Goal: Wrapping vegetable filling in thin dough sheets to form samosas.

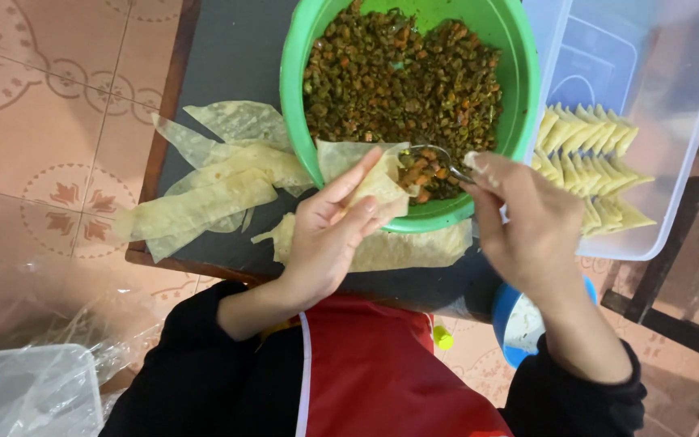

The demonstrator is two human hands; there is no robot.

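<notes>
My left hand [329, 231] holds a thin pastry sheet [366, 170] folded into a cone, at the near rim of a green bowl [519, 73]. The bowl holds a chopped brown-green filling [398, 73] with orange bits. My right hand [523, 222] grips a metal spoon [440, 160] by the handle; its bowl carries filling and sits right at the cone's open mouth. Both hands are over the bowl's near edge.
Loose pastry strips [212, 182] lie on the dark tabletop [236, 57] left of the bowl, more under my left hand. A clear plastic box [673, 97] at right holds several folded triangles [592, 162]. A blue bowl [515, 320] sits below the table edge. Plastic bag and container [30, 388] at lower left.
</notes>
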